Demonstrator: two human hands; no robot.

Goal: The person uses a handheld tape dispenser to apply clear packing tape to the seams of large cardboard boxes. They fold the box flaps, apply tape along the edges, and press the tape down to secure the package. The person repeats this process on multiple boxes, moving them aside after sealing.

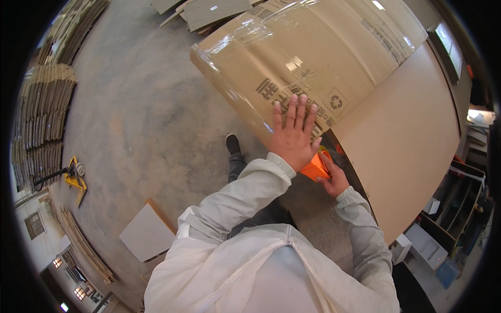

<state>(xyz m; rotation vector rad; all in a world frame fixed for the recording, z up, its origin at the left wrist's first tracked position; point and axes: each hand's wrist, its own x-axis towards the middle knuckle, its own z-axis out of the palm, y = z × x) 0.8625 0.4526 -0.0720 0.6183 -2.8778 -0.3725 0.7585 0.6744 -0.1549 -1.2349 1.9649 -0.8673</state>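
A large brown cardboard box [334, 57], with shiny clear tape over its edges and dark print on its face, lies on a brown board-topped table [407, 141]. My left hand [295, 141] rests flat on the near end of the box, fingers spread and stretched out. Close beside it, just below the box's near edge, my right hand [335, 180] is wrapped round an orange tape dispenser [314, 168]. Part of the dispenser is hidden behind my left hand and wrist, and a yellow-green rim shows at its top.
Stacks of flat boards [44, 109] stand along the left, near a yellow pallet jack [76, 180]. A white panel [147, 233] is on the concrete floor [151, 115] at lower left. More panels [216, 13] lie beyond the box. Dark shelving [454, 203] stands at the right.
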